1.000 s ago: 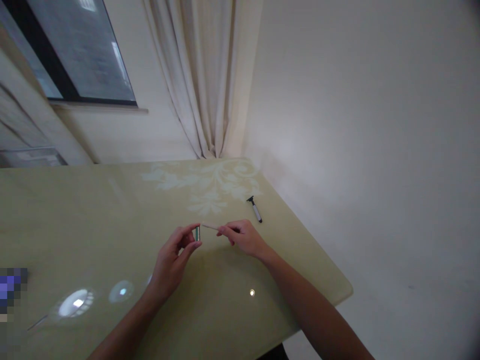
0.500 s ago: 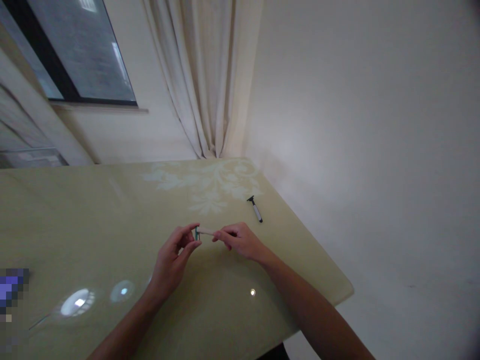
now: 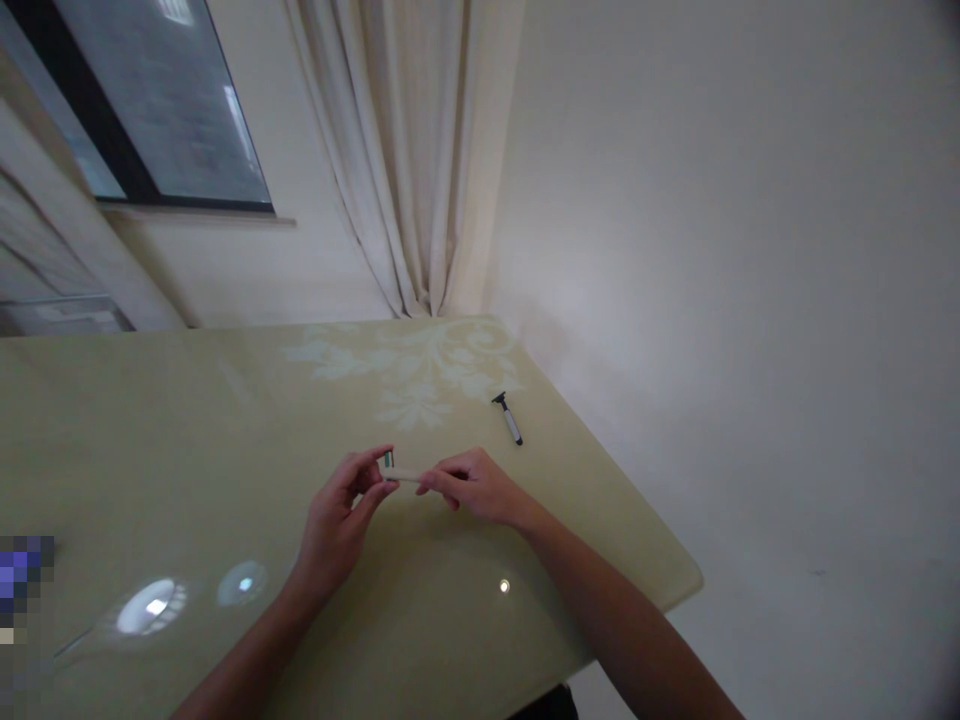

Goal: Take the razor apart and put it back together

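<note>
My left hand (image 3: 351, 500) pinches a small piece with a dark green strip, the razor cartridge (image 3: 388, 461), upright between thumb and fingertip. In my right hand (image 3: 469, 485) is a pale slim stick (image 3: 406, 475), its handle end hidden under the fingers. The stick's far end meets the lower part of the cartridge, near my left thumb. Both hands are above the table, close together. Beyond my right hand a razor (image 3: 510, 420) with a grey and black handle and a dark head lies on the tabletop.
The glossy pale-green table (image 3: 225, 420) has a white floral pattern at its back corner. Its right edge slants near the white wall (image 3: 712, 300). Curtains (image 3: 420, 160) hang behind. At far left is a blurred-out purple thing (image 3: 22, 570).
The pale stick's tip has moved from the upper to the lower part of the cartridge. Both hands have shifted slightly left.
</note>
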`<state>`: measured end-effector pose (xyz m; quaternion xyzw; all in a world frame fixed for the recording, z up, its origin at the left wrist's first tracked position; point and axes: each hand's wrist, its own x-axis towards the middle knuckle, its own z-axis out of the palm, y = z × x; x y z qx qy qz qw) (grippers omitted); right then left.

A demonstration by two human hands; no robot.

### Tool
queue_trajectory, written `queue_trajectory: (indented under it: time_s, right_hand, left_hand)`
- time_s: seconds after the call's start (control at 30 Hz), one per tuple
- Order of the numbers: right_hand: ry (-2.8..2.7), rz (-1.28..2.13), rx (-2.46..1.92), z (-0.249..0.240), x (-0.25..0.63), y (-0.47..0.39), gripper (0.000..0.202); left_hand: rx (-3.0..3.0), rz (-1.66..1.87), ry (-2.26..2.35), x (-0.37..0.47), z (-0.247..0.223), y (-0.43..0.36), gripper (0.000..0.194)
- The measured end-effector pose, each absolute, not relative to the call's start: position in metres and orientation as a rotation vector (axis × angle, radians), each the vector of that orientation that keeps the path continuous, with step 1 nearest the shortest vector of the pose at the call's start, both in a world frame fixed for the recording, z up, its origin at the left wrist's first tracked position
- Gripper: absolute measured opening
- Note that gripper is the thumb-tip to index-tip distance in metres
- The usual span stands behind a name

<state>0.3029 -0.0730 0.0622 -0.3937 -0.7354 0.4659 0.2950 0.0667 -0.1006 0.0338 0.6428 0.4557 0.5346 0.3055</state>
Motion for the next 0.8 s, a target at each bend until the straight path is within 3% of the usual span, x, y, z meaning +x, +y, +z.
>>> queue_trajectory:
  time_s: [0.8]
  right_hand:
    - [-1.918,1.133,-1.085,0.0615,0.3032,-0.0722,0.055]
  left_hand:
    - [1.696,1.396,1.202,0.0669,0.0334,-0.1003,0.033]
